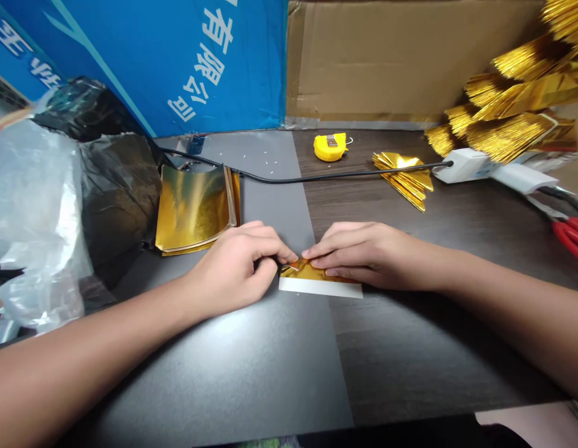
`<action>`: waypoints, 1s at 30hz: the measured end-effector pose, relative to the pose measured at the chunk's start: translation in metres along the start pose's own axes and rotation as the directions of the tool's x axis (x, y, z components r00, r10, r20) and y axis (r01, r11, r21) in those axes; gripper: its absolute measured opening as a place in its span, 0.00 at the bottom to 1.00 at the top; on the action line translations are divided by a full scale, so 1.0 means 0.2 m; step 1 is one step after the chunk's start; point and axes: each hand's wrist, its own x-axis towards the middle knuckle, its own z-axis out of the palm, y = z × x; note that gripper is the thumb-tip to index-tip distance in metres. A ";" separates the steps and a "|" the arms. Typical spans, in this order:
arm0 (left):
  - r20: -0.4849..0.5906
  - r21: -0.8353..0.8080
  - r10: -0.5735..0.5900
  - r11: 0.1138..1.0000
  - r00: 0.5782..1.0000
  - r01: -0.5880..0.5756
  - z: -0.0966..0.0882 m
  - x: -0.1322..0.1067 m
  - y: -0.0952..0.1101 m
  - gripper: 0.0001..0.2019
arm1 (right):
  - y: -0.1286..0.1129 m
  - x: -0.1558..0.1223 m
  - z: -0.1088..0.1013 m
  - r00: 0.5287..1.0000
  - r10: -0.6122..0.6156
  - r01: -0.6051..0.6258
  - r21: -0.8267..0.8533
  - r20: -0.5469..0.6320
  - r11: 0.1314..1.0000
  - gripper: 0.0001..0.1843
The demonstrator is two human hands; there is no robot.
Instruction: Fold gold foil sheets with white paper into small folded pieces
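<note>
L hand (233, 267): fingertips pinched on folded gold foil (307, 270) at its upper edge. R hand (368, 252): fingers closed down over same piece, tips almost meeting L's. Foil sits on white strip (321, 287), across seam between grey mat (233, 373) and dark woodgrain table (424, 367). Fwd-L on mat: gold foil stack (195, 208). Beyond: black cable (307, 178), yellow tape measure (330, 147), folded gold fan (404, 179), white power strip (475, 165). Far R: gold fan bundles (508, 106), red-handled scissors (569, 235). L side: clear plastic bag (32, 218), black plastic bag (118, 199). Rear: blue carton (139, 62), cardboard box (391, 59).
</note>
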 end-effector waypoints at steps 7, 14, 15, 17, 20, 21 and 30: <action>0.006 0.046 0.118 0.992 0.993 -0.119 0.00 -0.01 0.01 0.20 | 0.00 0.00 0.00 1.000 -0.018 0.017 -0.030 -0.021 0.999 0.12; 0.014 0.130 0.204 0.970 0.979 -0.204 0.00 -0.02 0.02 0.18 | -0.01 0.00 0.01 0.999 -0.015 0.015 -0.012 -0.029 1.000 0.11; 0.015 0.140 0.207 0.968 0.978 -0.207 0.01 -0.02 0.02 0.17 | -0.01 0.00 0.01 0.999 -0.007 0.006 -0.007 -0.031 1.000 0.11; 0.021 0.155 0.200 0.967 0.980 -0.201 0.01 -0.02 0.03 0.18 | 0.00 0.00 0.01 1.000 0.006 -0.006 -0.006 -0.030 1.000 0.11; 0.018 0.168 0.184 0.968 0.983 -0.185 0.01 -0.02 0.03 0.19 | 0.00 0.00 0.01 1.000 0.013 -0.013 -0.005 -0.029 1.000 0.12; 0.005 0.172 0.182 0.968 0.983 -0.181 0.01 -0.02 0.03 0.19 | 0.00 0.00 0.01 0.999 0.018 -0.018 0.001 -0.030 1.000 0.12; -0.065 0.259 0.221 0.946 0.973 -0.197 0.01 -0.03 0.03 0.15 | -0.01 0.00 0.01 0.998 0.049 -0.049 0.010 -0.038 0.999 0.13</action>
